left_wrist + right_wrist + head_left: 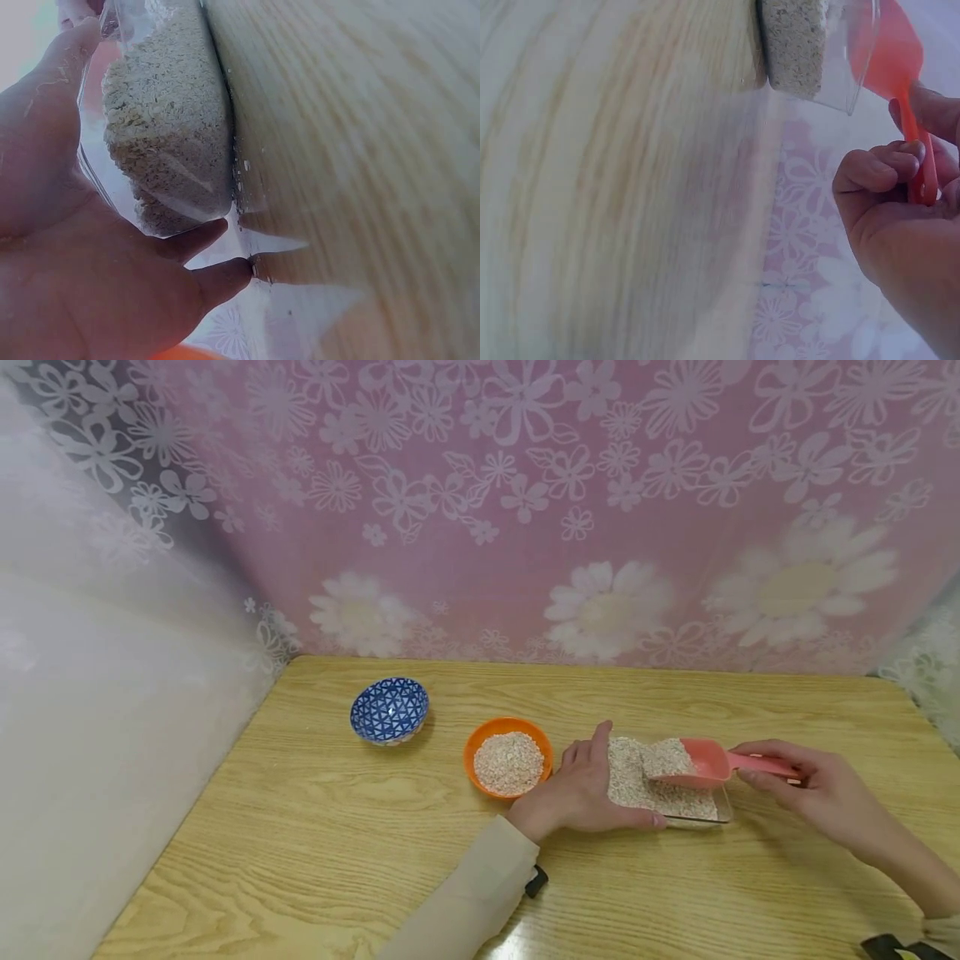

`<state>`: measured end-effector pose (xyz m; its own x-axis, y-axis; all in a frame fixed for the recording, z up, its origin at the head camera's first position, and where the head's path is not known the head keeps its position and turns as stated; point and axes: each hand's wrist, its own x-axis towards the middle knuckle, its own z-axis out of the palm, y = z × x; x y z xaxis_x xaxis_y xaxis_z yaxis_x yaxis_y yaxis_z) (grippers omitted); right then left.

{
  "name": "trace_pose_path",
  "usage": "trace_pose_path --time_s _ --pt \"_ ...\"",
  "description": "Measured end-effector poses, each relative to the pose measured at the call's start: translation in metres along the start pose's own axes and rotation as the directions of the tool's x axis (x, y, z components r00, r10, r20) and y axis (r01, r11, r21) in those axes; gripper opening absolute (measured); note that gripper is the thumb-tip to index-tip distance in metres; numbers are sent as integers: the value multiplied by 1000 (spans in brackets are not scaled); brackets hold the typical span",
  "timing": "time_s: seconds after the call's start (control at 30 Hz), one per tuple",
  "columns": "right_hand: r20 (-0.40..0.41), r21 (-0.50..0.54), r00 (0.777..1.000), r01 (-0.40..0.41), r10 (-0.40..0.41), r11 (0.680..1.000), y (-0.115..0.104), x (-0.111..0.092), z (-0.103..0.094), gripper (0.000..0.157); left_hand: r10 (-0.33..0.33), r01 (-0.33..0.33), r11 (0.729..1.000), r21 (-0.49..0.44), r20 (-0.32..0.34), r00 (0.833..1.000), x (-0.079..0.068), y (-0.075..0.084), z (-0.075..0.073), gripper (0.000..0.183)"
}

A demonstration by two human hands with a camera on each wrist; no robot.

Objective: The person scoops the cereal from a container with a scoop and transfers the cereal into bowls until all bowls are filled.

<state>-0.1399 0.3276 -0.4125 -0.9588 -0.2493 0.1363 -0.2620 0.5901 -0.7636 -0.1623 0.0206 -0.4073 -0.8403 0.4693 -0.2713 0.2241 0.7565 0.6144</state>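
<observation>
A clear rectangular container (723,814) full of oat flakes (630,777) sits on the table. My left hand (573,789) spreads against its left end, thumb stretched along the near rim; in the left wrist view the straight fingers (217,281) touch the end wall low down. Gripped by its handle in my right hand (817,789) is a pink scoop (708,764). Its bowl carries a heap of oats and overlaps the container's right half in the head view. The right wrist view shows curled fingers (874,169) around the scoop handle (922,172).
Just left of my left hand stands an orange bowl (480,735) with a mound of oats in it. Farther left and back is a blue-and-white patterned bowl (390,710). Behind the wooden table (337,843) hangs a pink flowered curtain (465,527).
</observation>
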Motion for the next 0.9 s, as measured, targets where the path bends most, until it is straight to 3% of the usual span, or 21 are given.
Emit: trace_pose_path --time_s 0.13,0.23,0.3,0.37,0.47,0.57,0.7,0.9 --pt "-19 74 996 -84 86 994 1 -2 -5 32 1 -1 1000 -4 -4 1000 1 1 0 128" --pt "-58 155 997 -49 59 987 2 -4 -6 35 2 -2 1000 1 -10 1000 1 3 1 127" --pt "-86 266 996 9 15 964 2 -4 -5 37 2 -2 1000 9 -16 1000 1 3 2 128" --pt "-103 404 994 72 -33 912 2 -4 -3 38 1 0 1000 25 -24 1000 1 4 2 128" --pt "-121 584 989 142 -87 799 0 -3 0 38 6 -5 999 42 -29 1000 2 4 3 129" --pt "-134 646 986 162 -98 746 -1 -4 1 39 37 -35 997 66 -40 999 2 5 3 129" --pt "-147 653 985 166 -92 739 -4 -4 3 39 89 -85 995 55 -83 993 -2 7 -2 123" --pt "-166 642 980 194 -113 741 -11 -1 7 37 186 -192 981 -20 -169 968 -15 -2 -28 102"
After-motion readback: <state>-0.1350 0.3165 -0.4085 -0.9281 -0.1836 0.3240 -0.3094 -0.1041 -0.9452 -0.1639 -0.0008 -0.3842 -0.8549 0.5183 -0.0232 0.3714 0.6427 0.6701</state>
